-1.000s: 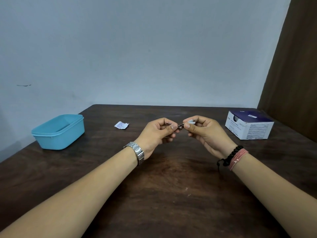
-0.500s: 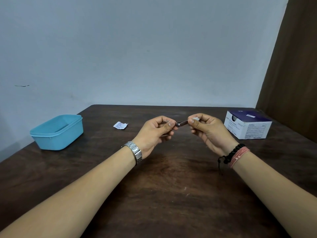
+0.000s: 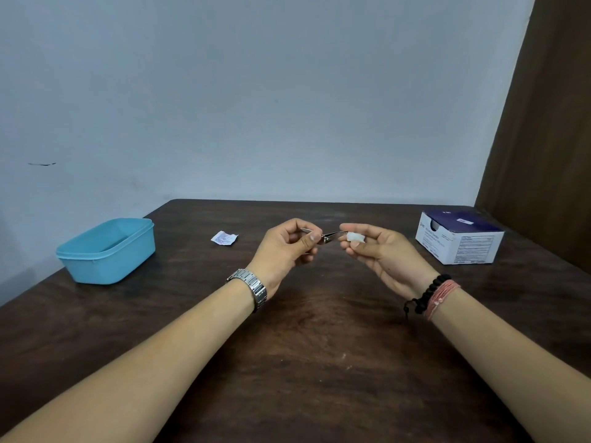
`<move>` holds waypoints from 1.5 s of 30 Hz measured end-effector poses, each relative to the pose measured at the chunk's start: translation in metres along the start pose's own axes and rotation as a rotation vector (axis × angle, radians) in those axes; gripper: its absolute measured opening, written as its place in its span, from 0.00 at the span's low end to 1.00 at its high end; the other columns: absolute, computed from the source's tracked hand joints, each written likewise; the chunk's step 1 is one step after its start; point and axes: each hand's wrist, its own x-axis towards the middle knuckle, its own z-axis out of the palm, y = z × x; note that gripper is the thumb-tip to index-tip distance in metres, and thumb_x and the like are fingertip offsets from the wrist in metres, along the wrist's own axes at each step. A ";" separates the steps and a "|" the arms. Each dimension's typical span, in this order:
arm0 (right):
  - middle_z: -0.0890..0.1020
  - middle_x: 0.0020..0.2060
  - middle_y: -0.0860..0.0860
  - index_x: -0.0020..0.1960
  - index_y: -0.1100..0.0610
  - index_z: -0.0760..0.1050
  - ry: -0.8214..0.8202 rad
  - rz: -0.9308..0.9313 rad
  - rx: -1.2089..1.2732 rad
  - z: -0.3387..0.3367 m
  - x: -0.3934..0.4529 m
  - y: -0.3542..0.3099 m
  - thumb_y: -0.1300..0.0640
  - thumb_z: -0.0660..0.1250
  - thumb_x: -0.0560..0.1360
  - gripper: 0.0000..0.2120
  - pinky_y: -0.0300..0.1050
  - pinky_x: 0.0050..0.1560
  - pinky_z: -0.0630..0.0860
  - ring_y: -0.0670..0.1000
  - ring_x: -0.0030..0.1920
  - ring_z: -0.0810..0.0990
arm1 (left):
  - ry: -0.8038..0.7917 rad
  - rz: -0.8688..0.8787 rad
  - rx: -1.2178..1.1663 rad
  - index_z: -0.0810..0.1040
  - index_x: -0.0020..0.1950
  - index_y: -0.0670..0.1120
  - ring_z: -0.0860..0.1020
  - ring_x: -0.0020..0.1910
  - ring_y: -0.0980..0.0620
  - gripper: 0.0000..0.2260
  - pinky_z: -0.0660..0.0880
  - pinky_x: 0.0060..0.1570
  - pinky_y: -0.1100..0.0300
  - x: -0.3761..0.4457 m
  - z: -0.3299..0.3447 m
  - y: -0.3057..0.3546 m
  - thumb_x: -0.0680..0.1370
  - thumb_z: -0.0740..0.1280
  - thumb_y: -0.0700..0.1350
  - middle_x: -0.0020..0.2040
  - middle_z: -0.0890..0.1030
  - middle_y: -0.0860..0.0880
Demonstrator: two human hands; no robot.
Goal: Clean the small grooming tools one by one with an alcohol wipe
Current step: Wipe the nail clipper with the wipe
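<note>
A white and dark-blue cardboard box (image 3: pixel 460 238) stands at the right of a dark wooden table (image 3: pixel 319 362), its side panels printed with lines of text too small to read. A small torn sachet (image 3: pixel 224 238) with faint blue print, also illegible, lies flat near the table's middle, well apart from a light-blue plastic tub (image 3: pixel 107 251) at the left edge. A pale blue-grey wall rises behind the table, with a brown panel at the far right.

Above the table's centre, the person's left hand (image 3: pixel 287 251), a metal watch (image 3: pixel 252 287) on its wrist, pinches a small metal nail clipper (image 3: pixel 329 236) between thumb and curled fingers. The right hand (image 3: pixel 380 254), wearing a black bead bracelet and a pink thread band (image 3: pixel 443 297), holds a folded white wipe (image 3: pixel 355 237) between thumb and fingertips, the wipe touching the clipper's free end.

Compared with half a second ago, the hands have drawn slightly apart, so more of the clipper shows between them, and the wipe sits at its tip rather than further along it.
</note>
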 end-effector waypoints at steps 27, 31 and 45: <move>0.86 0.50 0.55 0.57 0.61 0.74 -0.135 -0.068 0.106 0.014 -0.009 -0.010 0.64 0.68 0.70 0.16 0.36 0.49 0.80 0.45 0.44 0.83 | -0.064 -0.088 -0.044 0.79 0.45 0.46 0.76 0.34 0.57 0.04 0.75 0.38 0.64 0.000 0.001 -0.004 0.79 0.66 0.41 0.37 0.81 0.52; 0.85 0.52 0.58 0.53 0.62 0.75 -0.144 -0.029 0.230 0.013 -0.009 -0.011 0.61 0.73 0.61 0.21 0.35 0.48 0.80 0.46 0.44 0.84 | -0.059 -0.064 -0.052 0.79 0.45 0.45 0.76 0.35 0.57 0.04 0.75 0.39 0.63 0.001 0.002 -0.004 0.79 0.65 0.40 0.36 0.80 0.51; 0.85 0.40 0.52 0.56 0.61 0.78 -0.088 0.019 0.304 0.017 -0.008 -0.007 0.61 0.75 0.57 0.27 0.34 0.43 0.80 0.45 0.38 0.83 | -0.035 -0.029 0.037 0.79 0.44 0.46 0.77 0.35 0.56 0.05 0.75 0.39 0.62 0.000 0.003 -0.006 0.79 0.66 0.41 0.37 0.81 0.50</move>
